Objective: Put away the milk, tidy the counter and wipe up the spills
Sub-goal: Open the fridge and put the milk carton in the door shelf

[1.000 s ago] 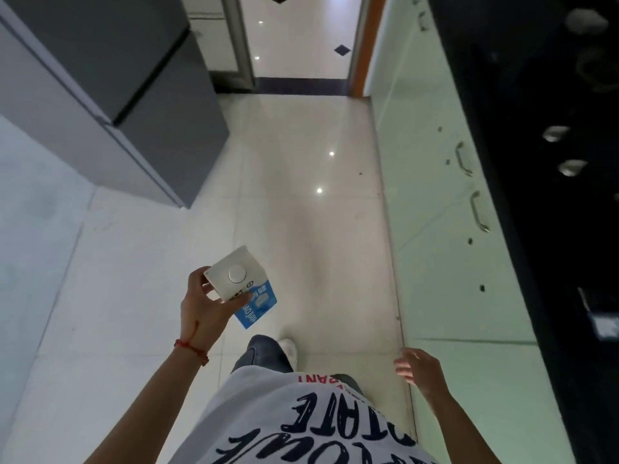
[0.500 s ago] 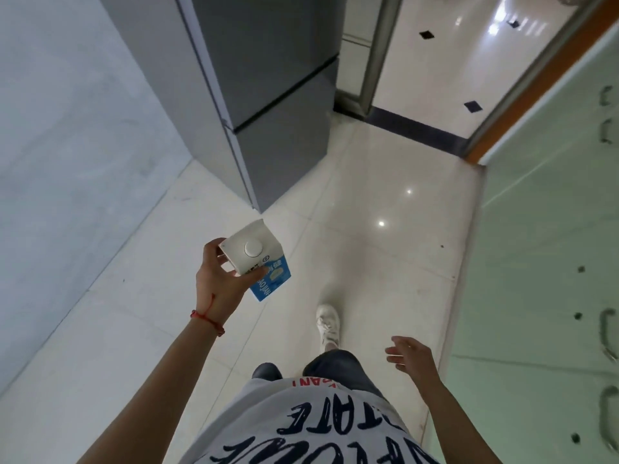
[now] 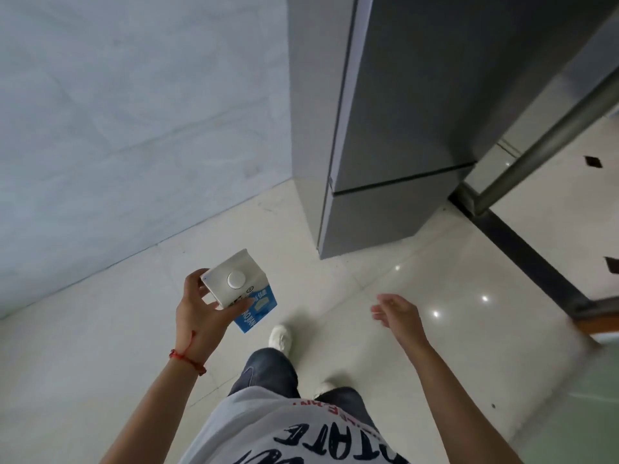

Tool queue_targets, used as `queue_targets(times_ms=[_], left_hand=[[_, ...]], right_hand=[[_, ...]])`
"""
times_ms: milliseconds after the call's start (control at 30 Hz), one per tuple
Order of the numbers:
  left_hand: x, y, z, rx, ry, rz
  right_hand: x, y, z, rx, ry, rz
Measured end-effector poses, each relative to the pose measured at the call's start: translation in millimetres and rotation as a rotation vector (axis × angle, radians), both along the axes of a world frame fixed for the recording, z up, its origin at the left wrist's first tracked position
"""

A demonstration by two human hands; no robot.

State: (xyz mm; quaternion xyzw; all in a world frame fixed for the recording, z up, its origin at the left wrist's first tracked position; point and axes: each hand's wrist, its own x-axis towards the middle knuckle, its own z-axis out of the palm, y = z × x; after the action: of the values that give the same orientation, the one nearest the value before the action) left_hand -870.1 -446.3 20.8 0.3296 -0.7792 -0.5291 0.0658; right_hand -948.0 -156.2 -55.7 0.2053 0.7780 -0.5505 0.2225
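Observation:
My left hand [image 3: 201, 313] grips a white and blue milk carton [image 3: 239, 286] with a round white cap, held upright at waist height over the floor. The grey fridge [image 3: 402, 128] stands ahead and to the right, both doors shut, a short way beyond the carton. My right hand [image 3: 395, 311] hangs in the air right of the carton, holding nothing, fingers loosely apart. The counter and the spills are out of view.
A pale marble wall [image 3: 117, 112] fills the left. Glossy cream floor tiles [image 3: 83, 363] lie underfoot. A doorway with a metal frame [image 3: 542, 139] and dark threshold [image 3: 522, 252] opens right of the fridge. A green cabinet front [image 3: 586, 413] shows at the lower right.
My view has swung left, so the fridge now looms close ahead and the cabinets slid out to the right. The right hand has risen and moved forward. The carton stays in my left hand.

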Motion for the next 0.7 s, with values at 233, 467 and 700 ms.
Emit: queue_targets(times_ms=[233,467,700], left_hand=[[-91,-37,-7,0.023,0.054,0.006],[-212,-70,11,0.022,0.094,-0.164],[-280,-71,48,0.053,0.192,-0.296]], right_hand=[[-156,-80,52,0.029,0.386,0.078],[-275,-143,108,0.249,0.821,-0.152],[-335,-164,121,0.392,0.905,-0.285]])
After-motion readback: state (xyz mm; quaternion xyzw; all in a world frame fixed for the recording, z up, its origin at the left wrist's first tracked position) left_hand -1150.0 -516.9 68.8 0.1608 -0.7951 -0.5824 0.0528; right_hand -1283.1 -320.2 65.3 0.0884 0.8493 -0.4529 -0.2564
